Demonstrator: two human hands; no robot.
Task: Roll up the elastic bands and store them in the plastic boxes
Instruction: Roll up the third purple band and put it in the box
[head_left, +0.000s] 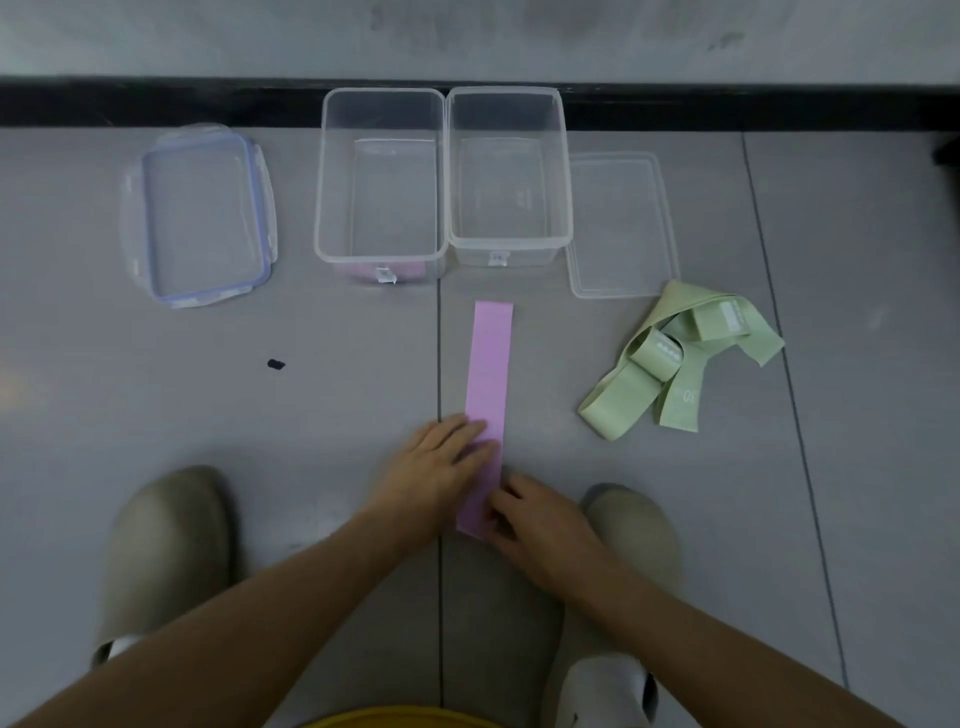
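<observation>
A pink elastic band (488, 364) lies flat and straight on the grey floor, running from near the boxes toward me. My left hand (441, 467) rests flat on its near part, fingers spread. My right hand (535, 514) pinches the band's near end at its right edge. A heap of pale green bands (675, 358) lies to the right. Two clear plastic boxes stand side by side at the back: the left box (382, 260), with something pink showing low at its front wall, and the right box (506, 244).
A clear lid with blue clips (202, 218) lies left of the boxes, and a plain clear lid (618, 223) lies right of them. My two shoes (166, 545) (628, 530) flank my hands. A small black mark (276, 365) is on the floor. A wall with black skirting runs behind.
</observation>
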